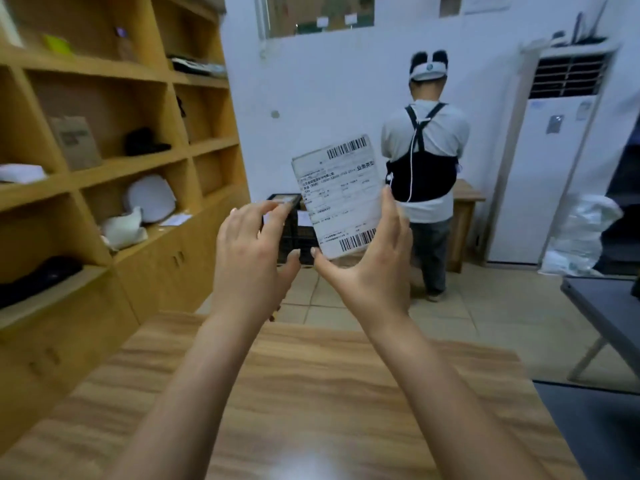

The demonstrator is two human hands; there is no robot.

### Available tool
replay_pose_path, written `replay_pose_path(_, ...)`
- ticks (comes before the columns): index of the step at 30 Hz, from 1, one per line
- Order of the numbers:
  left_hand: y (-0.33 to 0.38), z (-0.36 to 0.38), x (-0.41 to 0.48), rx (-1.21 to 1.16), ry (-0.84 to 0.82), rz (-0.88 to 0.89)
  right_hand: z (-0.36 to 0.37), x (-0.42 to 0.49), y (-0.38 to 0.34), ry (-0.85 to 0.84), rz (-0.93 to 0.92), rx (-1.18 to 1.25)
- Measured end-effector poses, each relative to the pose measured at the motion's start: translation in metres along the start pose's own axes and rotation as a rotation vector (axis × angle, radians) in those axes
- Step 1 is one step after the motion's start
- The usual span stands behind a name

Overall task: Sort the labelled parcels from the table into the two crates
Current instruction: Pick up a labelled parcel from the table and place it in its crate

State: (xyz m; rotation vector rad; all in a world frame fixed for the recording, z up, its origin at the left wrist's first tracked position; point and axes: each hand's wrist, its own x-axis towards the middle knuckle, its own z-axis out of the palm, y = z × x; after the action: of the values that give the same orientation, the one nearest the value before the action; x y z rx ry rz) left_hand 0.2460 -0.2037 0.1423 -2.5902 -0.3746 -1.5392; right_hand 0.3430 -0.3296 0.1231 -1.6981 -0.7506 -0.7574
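Head view: right hand (367,271) pinches one parcel (341,199), left hand (249,251) slack, empty; crate (306,240) beyond the grip, sorting unfinished.

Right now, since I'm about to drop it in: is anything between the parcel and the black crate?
Nothing visible does. The right hand holds the parcel up in front of the black crate; only the open left hand hovers beside it.

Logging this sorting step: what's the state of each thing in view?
parcel: raised off the table, label facing the camera.
right hand: holds the parcel between thumb and fingers.
left hand: open, holding nothing.
crate: on the floor, partly hidden behind the hands.
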Motion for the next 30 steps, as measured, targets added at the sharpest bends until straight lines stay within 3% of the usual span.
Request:
replay_pose_path(5,-0.042,-0.085,0.008,0.104,0.094,-0.019,0.017,0.000,-0.082,0.016,-0.096,0.089)
replay_pose_path(13,-0.088,-0.173,-0.009,0.136,0.111,-0.035,0.035,-0.030,-0.173,0.015,-0.152,0.149)
replay_pose_path(30,-0.149,-0.255,-0.056,0.227,0.082,-0.087,0.069,-0.091,-0.261,-0.026,-0.186,0.194)
